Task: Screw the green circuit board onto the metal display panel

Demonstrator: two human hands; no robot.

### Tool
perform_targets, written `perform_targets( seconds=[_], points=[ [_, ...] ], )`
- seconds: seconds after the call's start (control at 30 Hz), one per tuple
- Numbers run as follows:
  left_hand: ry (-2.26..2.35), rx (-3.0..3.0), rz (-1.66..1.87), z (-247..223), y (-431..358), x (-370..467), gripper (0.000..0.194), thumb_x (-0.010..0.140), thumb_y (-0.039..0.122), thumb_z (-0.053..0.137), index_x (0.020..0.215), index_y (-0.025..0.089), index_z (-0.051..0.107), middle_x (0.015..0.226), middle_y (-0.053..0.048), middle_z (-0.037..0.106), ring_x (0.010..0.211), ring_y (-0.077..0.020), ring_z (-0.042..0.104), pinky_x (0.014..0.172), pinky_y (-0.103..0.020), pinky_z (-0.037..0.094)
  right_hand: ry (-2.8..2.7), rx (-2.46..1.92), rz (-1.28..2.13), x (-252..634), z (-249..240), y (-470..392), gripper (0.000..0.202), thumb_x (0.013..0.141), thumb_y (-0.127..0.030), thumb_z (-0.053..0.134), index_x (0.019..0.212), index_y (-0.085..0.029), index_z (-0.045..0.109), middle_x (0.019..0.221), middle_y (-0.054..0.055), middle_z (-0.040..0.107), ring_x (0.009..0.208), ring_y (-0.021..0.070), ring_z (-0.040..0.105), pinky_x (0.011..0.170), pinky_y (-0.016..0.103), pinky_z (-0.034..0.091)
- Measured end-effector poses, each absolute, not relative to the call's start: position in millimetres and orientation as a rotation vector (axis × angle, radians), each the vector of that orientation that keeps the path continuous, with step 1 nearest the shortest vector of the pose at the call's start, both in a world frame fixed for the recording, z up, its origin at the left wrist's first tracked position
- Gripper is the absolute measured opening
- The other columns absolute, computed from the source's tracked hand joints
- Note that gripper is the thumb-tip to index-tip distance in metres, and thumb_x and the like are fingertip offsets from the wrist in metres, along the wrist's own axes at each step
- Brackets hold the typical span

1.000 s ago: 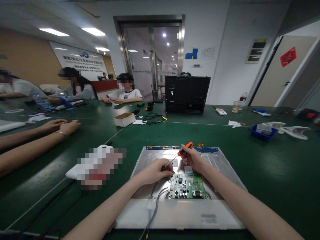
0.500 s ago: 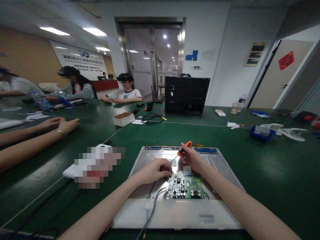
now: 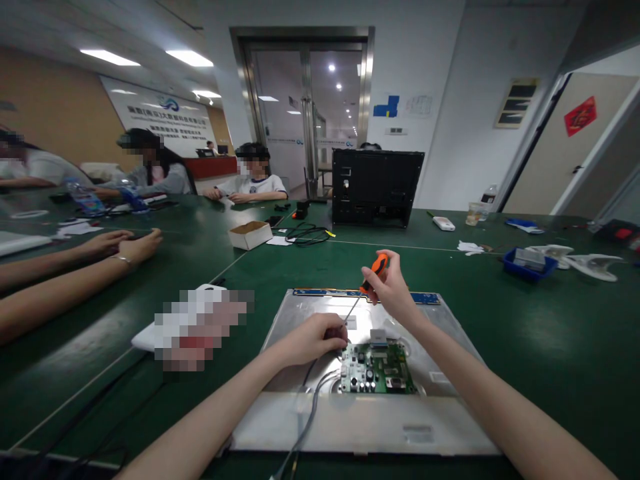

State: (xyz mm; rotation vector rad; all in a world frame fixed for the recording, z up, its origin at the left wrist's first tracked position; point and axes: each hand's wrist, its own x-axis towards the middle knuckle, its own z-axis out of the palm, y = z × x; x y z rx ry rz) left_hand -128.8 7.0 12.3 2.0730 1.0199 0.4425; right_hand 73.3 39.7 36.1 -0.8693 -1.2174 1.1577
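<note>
My right hand (image 3: 395, 290) grips the orange and black handle of a screwdriver (image 3: 376, 271). Its thin shaft slants down and left, and the tip is hidden at the curled fingers of my left hand (image 3: 320, 337). Those left fingers are closed beside the upper left corner of a green circuit board (image 3: 377, 370); what they hold is hidden. The board sits on the silver back of a flat display panel (image 3: 285, 320), which lies on the table. A blue strip (image 3: 425, 298) runs along the panel's far edge. Grey cables (image 3: 314, 407) leave the board's left side.
Left of the panel lies a white object (image 3: 145, 339), partly blurred out. Another person's hands (image 3: 135, 247) rest farther left. Beyond are an open white box (image 3: 250, 235), a black cable (image 3: 307, 233) and a black monitor housing (image 3: 377, 187). A blue tray (image 3: 527, 267) stands at right.
My right hand and the screwdriver handle have risen and moved slightly away from me, so the shaft stands steeper. My left hand stays at the board's corner. The whole view has shifted slightly.
</note>
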Motion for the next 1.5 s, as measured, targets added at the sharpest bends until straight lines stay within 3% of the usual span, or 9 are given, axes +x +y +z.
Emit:
perform_targets(
  seconds=[0.1,0.33,0.53,0.67,1.5],
  points=[
    [1.015,2.076,0.449,12.2,6.8,-129.0,0.006,0.082,0.022,0.064,0.083,0.017,0.067,0.075,-0.001,0.063,0.071,-0.0167,0.056,0.066,-0.025,0.042,-1.428,-0.842,1.048,70.5,49.1,27.6,0.053,0.073,-0.033,0.083,0.115,-0.027,0.051,0.060,-0.011,0.051,0.045,0.0090,0.047,0.042,0.020,0.029],
    [0.952,2.062,0.463,11.5,8.2,-130.5,0.004,0.081,0.019,0.065,0.082,0.017,0.068,0.074,0.000,0.064,0.069,-0.0156,0.056,0.066,-0.025,0.043,-1.817,-0.784,0.757,66.1,67.8,4.6,0.047,0.082,-0.026,0.074,0.125,-0.029,0.055,0.063,-0.009,0.049,0.051,0.0105,0.047,0.054,0.024,0.032],
    [0.933,2.095,0.433,13.4,8.5,-131.7,0.007,0.082,0.015,0.062,0.085,0.017,0.069,0.082,-0.002,0.068,0.077,-0.0178,0.061,0.071,-0.026,0.047,-2.036,-0.725,0.497,64.4,55.6,3.0,0.045,0.092,-0.025,0.061,0.135,-0.026,0.046,0.078,-0.005,0.060,0.060,0.0125,0.057,0.058,0.024,0.037],
    [0.951,2.111,0.427,12.2,9.1,-132.6,0.008,0.083,0.016,0.061,0.085,0.016,0.069,0.082,-0.002,0.068,0.077,-0.0182,0.061,0.071,-0.027,0.047,-2.110,-0.734,0.378,63.0,47.9,5.3,0.046,0.093,-0.023,0.059,0.135,-0.025,0.039,0.082,-0.004,0.060,0.058,0.0112,0.056,0.056,0.022,0.038],
    [0.921,2.089,0.430,11.5,9.9,-134.2,0.006,0.083,0.015,0.063,0.083,0.016,0.069,0.080,-0.001,0.068,0.076,-0.0174,0.062,0.071,-0.027,0.048,-2.184,-0.827,0.325,61.4,41.6,9.3,0.045,0.092,-0.019,0.062,0.128,-0.024,0.036,0.078,-0.006,0.059,0.056,0.0116,0.055,0.057,0.022,0.038]
  ],
)
